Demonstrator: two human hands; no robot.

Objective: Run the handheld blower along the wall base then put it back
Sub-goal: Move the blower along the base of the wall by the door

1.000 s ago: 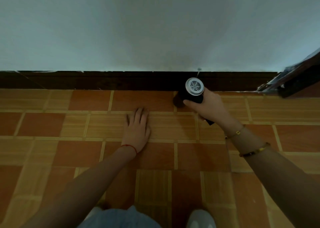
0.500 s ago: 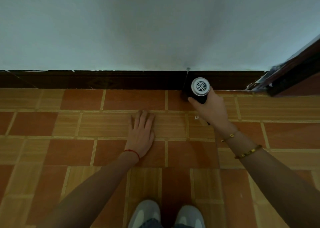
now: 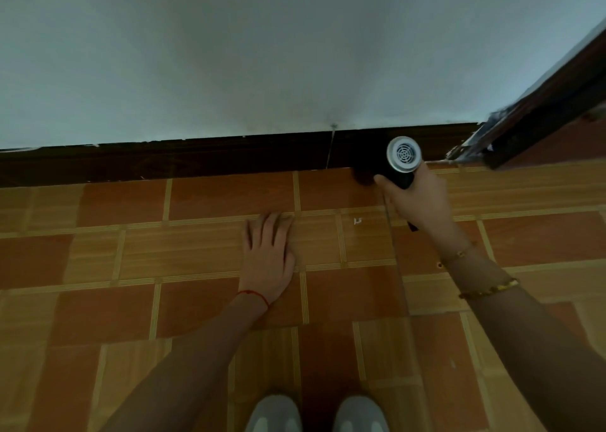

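At right of centre, the right hand (image 3: 418, 198) gripped the blower (image 3: 398, 162), nozzle aimed left along the skirting board (image 3: 196, 159); the left hand (image 3: 269, 254) lay flat, fingers spread.

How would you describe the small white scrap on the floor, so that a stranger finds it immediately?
Start at the dark brown skirting board under the pale wall. On the orange tiled floor below, look between the flat left hand and the right hand. The tiny white scrap lies alone there.

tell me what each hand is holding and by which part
The right hand holds the black blower, gripped around its body just below the round grilled end. The left hand holds nothing; it lies flat, palm down, on the floor tiles.
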